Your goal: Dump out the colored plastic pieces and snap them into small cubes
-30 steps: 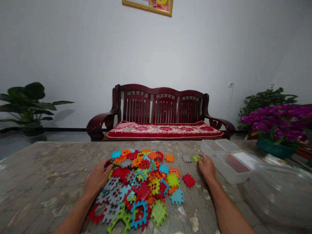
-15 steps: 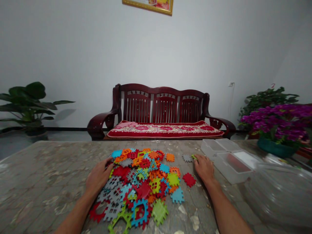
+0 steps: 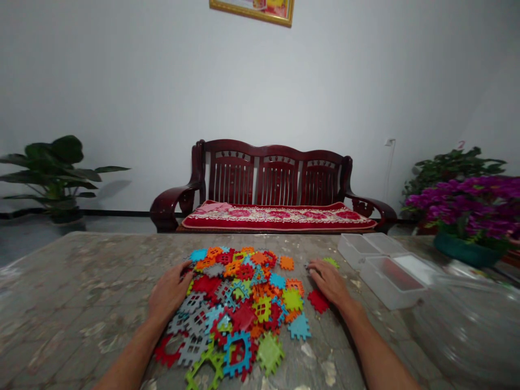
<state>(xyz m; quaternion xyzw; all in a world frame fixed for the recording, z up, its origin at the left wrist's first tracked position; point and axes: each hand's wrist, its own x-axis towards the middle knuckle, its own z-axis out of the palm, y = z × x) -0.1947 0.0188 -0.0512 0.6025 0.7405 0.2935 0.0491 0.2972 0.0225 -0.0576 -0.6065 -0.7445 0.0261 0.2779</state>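
Pile: the puzzle pieces (image 3: 244, 317) lie on the table (image 3: 81, 303) between the two hands, spreading from near the person toward the bench (image 3: 170, 199); most are flat and near square, so a single piece shows no clear long axis.
Loose ones: three at the pile's right; one grey piece (image 3: 307, 265) mostly hidden, one green piece (image 3: 331, 262) beyond the knuckles, one red piece (image 3: 318, 301) just beside the wrist side.
Left hand (image 3: 168, 290): thumb and forefinger parted at the pile's left edge; any touch there is unclear.
Right hand (image 3: 328, 280): fingers close together, tips over the grey piece; whether they pinch it, I cannot tell.
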